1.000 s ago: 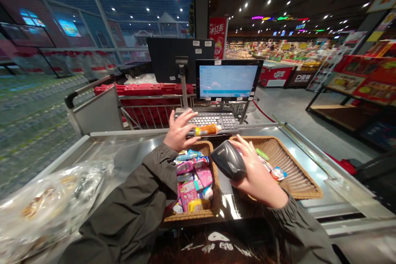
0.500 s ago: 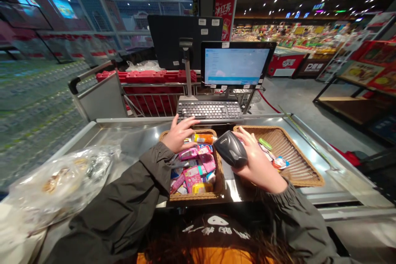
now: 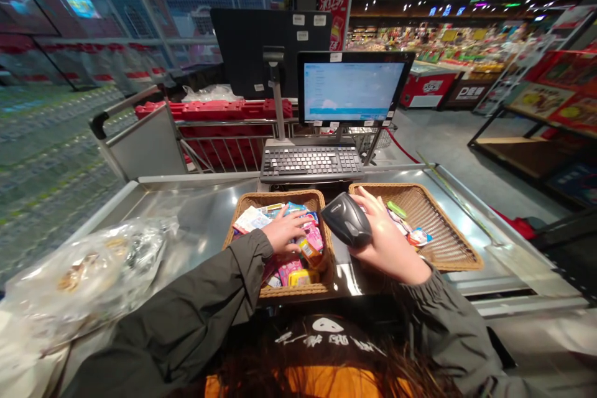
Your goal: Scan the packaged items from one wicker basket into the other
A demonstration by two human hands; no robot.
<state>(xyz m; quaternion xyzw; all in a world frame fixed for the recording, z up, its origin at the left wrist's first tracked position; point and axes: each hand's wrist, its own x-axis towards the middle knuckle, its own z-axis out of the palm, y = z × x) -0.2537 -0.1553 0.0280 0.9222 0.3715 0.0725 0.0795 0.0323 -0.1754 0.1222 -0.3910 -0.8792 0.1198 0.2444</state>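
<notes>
At the lower left of the frame, clear plastic bags [image 3: 88, 280] lie on the metal bench [image 3: 200, 211]. Near the centre stands a wicker basket [image 3: 296, 290], packed with small goods: a yellow pack [image 3: 303, 277] at its near end, pink packets [image 3: 286, 270] just behind, and an orange bottle [image 3: 311, 253] at its right side. The left hand [image 3: 284, 233] rests over these goods, fingers spread, the thumb against or just beside the bottle; it is not closed around anything. Right of centre, the right hand [image 3: 382, 239] has its fingers wrapped around a black scanner [image 3: 347, 221], which points to the upper left. Behind that hand, a second basket [image 3: 450, 252] holds only a few items, among them a green packet [image 3: 396, 209] and a white, red and blue piece [image 3: 420, 237]. At the far side of the left basket lie a white packet [image 3: 252, 220] and blue packaging [image 3: 295, 207]. Beyond are a keyboard [image 3: 311, 161], a lit screen [image 3: 354, 90] and a metal cart [image 3: 140, 137] carrying red objects [image 3: 209, 111].
</notes>
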